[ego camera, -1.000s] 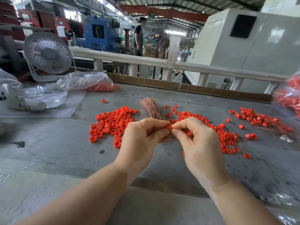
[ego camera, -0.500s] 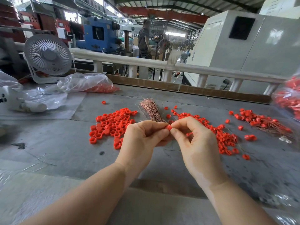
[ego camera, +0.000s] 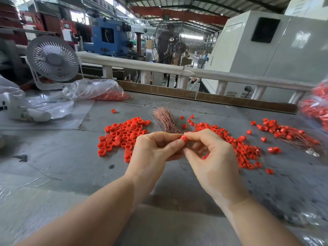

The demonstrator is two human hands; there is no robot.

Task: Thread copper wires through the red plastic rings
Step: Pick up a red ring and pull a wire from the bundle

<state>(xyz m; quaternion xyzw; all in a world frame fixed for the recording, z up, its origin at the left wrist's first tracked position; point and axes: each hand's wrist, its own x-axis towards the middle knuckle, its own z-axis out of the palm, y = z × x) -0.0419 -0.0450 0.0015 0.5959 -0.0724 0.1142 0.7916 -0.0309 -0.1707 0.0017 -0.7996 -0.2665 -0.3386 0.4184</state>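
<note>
A single red plastic ring (ego camera: 183, 138) is pinched between the fingertips of both hands above the grey table (ego camera: 71, 157). My left hand (ego camera: 152, 150) grips it from the left and also holds the base of a fanned bundle of copper wires (ego camera: 165, 119). My right hand (ego camera: 211, 157) holds the ring from the right with thumb and forefinger. Any wire inside the ring is too thin to make out. A pile of loose red rings (ego camera: 122, 135) lies to the left, and a second pile (ego camera: 243, 148) lies to the right.
Rings with copper wires through them (ego camera: 287, 134) lie at the far right. Plastic bags of red rings sit at back left (ego camera: 99, 91) and at the right edge (ego camera: 317, 107). A white desk fan (ego camera: 52, 59) and a white railing (ego camera: 159, 66) stand behind.
The right hand's fingers have spread a little, so the ring between the fingertips shows more. Both hands stay together over the same spot.
</note>
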